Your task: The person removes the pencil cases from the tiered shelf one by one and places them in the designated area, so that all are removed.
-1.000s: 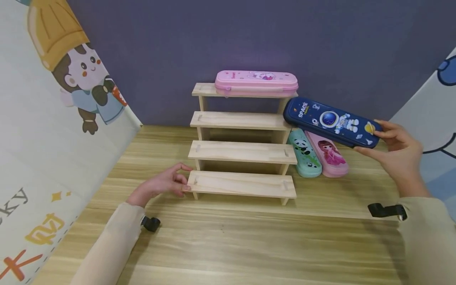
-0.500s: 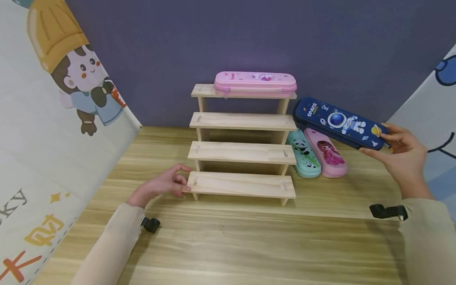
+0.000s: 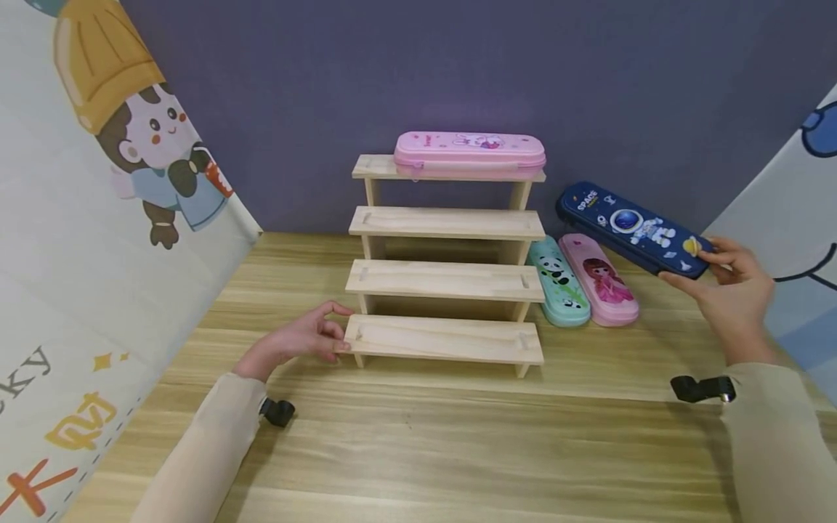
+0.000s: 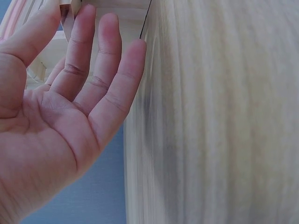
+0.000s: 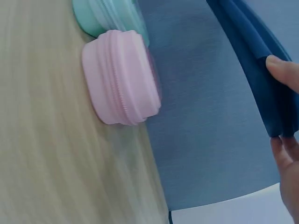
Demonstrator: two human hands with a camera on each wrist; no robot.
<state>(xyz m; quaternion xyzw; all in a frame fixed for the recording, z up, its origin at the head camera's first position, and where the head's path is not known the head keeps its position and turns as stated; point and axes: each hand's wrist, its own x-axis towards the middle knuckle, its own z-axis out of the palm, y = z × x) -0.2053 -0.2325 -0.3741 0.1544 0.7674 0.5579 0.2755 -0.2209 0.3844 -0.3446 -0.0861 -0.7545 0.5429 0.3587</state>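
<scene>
Your right hand point(image 3: 732, 290) pinches the navy space pencil case point(image 3: 633, 229) by its end, in the air right of the wooden step shelf point(image 3: 446, 280). Your left hand point(image 3: 297, 338), fingers relaxed, touches the shelf's bottom step. A pink case point(image 3: 469, 153) lies on the shelf's top step; green point(image 3: 558, 284) and pink cases point(image 3: 601, 286) lie beside its right side.
</scene>
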